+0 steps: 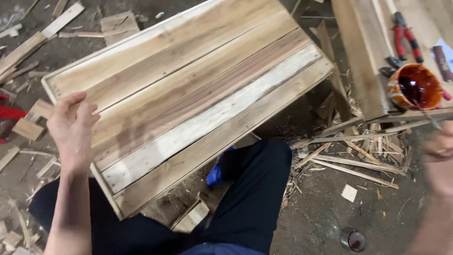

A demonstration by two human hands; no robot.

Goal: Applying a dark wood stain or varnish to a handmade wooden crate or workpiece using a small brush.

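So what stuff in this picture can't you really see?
Head view:
- Right hand: blurred and cut by the right edge, so its grip cannot be told.
- Wooden panel: underside hidden; near corner covered by the left hand.
- Red pliers: tips cut off by the top edge.
- Blue shoe: mostly behind the panel.
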